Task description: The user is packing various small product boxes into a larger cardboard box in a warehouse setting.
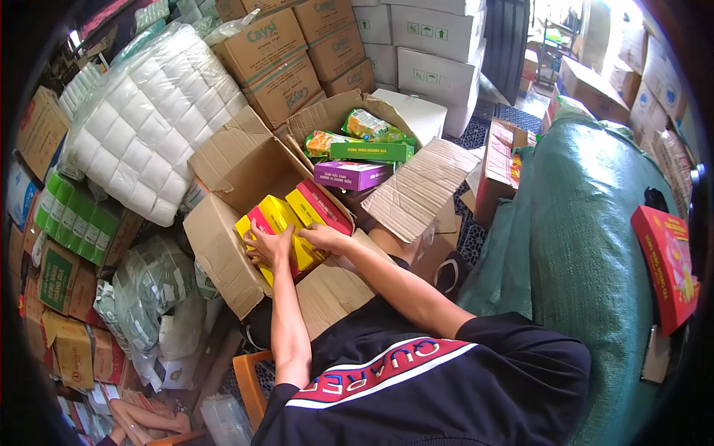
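Note:
An opened cardboard carton (220, 245) stands before me with its flaps spread. Yellow and red product boxes (274, 212) are packed side by side at its near end. My left hand (271, 245) spans the tops of these boxes, its thumb and spread fingers gripping one yellow and red box. Close on its right, my right hand (323, 237) touches a yellow box edge with bent fingers; its fingertips are partly hidden. Another red and yellow box (321, 206) leans against the carton's right wall, beyond my right hand.
A second open carton (323, 114) behind holds a green box (371, 151), a purple box (351, 175) and snack bags (374, 125). A large green woven sack (597, 223) rises at right, beside a red box (666, 267). Wrapped white rolls (150, 117) stand left. Another person's arm (148, 418) shows lower left.

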Available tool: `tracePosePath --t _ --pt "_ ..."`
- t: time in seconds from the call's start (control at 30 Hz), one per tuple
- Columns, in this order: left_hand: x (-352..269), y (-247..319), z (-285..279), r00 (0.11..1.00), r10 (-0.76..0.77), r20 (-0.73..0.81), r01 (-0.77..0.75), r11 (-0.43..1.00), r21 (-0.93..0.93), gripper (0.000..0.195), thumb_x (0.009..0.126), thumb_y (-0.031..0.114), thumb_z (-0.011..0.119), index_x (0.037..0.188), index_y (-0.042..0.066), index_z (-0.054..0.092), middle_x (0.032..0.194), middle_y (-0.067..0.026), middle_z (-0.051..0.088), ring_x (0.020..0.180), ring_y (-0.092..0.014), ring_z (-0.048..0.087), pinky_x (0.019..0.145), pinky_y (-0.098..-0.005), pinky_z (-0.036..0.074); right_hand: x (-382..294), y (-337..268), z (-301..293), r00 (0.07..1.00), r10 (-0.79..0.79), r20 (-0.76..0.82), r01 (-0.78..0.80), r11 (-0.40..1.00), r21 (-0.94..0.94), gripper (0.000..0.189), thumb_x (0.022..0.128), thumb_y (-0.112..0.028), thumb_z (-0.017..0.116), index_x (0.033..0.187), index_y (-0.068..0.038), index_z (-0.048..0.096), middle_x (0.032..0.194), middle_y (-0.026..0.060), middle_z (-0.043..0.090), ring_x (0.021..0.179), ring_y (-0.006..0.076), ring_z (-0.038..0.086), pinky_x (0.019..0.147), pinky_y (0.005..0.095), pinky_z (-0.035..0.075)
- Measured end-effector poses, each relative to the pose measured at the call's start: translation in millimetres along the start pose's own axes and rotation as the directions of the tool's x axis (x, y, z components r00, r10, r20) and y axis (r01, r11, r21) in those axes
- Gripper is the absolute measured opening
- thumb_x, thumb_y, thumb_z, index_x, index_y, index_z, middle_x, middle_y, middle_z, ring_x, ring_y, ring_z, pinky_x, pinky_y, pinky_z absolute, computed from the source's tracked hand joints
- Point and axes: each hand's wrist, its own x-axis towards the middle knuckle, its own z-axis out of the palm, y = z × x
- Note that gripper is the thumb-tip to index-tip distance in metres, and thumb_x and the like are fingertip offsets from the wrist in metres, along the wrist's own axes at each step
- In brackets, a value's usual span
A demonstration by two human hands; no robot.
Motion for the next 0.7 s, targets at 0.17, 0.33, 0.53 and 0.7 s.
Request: tracePosePath --t 0.17,0.33,0.53,0.7 --pt "15 6 -23 0.996 0.058 -0.07 -0.068 0.986 -0.154 0.098 0.055 0.045 0.086 0.14 0.025 0.042 0.143 -0.0136 0.036 0.126 -0.041 0.04 0.104 -0.0592 0.031 8 -5 4 0.964 -0.196 -0.179 0.188 0.98 -0.057 0.075 0.086 -0.053 0.063 0.137 0.001 0.05 0.115 0.0222 0.065 0.099 0.0269 0.066 0.087 0.0349 0.051" --pt "26 22 -82 0.99 0.042 -0.133 -0.092 0.912 -0.4 0.099 0.059 0.043 0.086 0.143 0.02 0.04 0.138 -0.0174 0.037 0.127 -0.039 0.041 0.107 -0.0546 0.033 -6 -30 1 0.961 -0.135 -0.243 0.166 0.98 0.108 0.1 0.078 -0.059 0.07 0.144 0.008 0.034 0.135 0.0266 0.054 0.122 0.0303 0.056 0.104 0.0345 0.043" --pt "16 54 -125 0.959 0.171 -0.226 -0.273 0.768 -0.579 0.095 0.062 0.035 0.088 0.143 0.013 0.041 0.138 -0.019 0.032 0.129 -0.037 0.038 0.108 -0.0488 0.037 13 -12 -6 0.937 -0.335 -0.094 0.311 0.686 0.658 0.087 0.08 -0.053 0.073 0.142 0.001 0.043 0.126 0.0201 0.056 0.119 0.0251 0.055 0.094 0.0362 0.048" --pt "22 46 -153 0.921 0.296 -0.254 -0.377 0.512 -0.772 0.092 0.067 0.019 0.085 0.142 0.0 0.036 0.135 -0.0193 0.037 0.123 -0.032 0.045 0.108 -0.0433 0.039 -19 -14 -8 0.755 -0.451 0.476 -0.334 0.361 0.871 0.088 0.084 -0.067 0.06 0.148 -0.011 0.038 0.155 0.0219 0.031 0.141 0.0398 0.031 0.114 0.0553 0.026"
